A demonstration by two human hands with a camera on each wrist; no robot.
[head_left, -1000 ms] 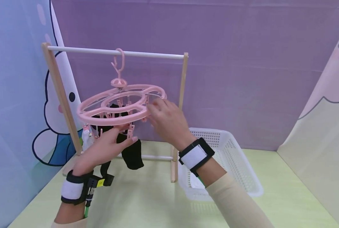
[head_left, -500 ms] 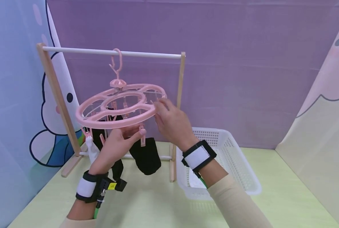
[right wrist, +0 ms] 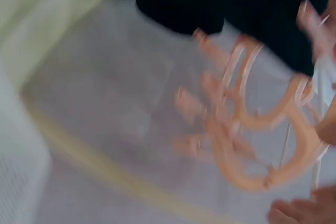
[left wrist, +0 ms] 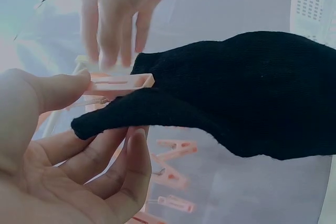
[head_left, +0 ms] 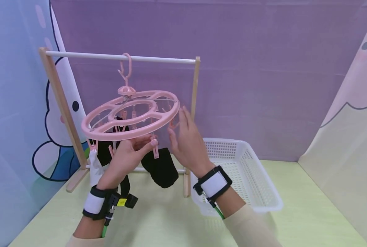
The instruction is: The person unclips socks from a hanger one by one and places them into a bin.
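A pink round clip hanger (head_left: 126, 135) hangs tilted, its right side higher. Under its front rim my left hand (head_left: 125, 160) pinches a pink clothespin (head_left: 155, 149), thumb on top and fingers curled below. In the left wrist view the clothespin (left wrist: 118, 83) lies at the cuff of a black sock (left wrist: 252, 93), and part of the cuff runs over the fingers. That sock (head_left: 162, 169) dangles right of the hand in the head view. My right hand (head_left: 191, 147) is beside the hanger's right rim, fingers straight, with a loose clothespin close to the fingertips.
A wooden rack with a white top bar (head_left: 164, 59) carries the hanger. Further left, a white cloth item (head_left: 94, 168) and more black fabric (head_left: 104, 151) hang from it. On the table (head_left: 158, 219), a white perforated basket (head_left: 274, 200) stands at the right.
The left hand has moved right, and the black sock hangs further right. My right hand has come off the hanger's rim and straightened its fingers. The hanger has turned a little.
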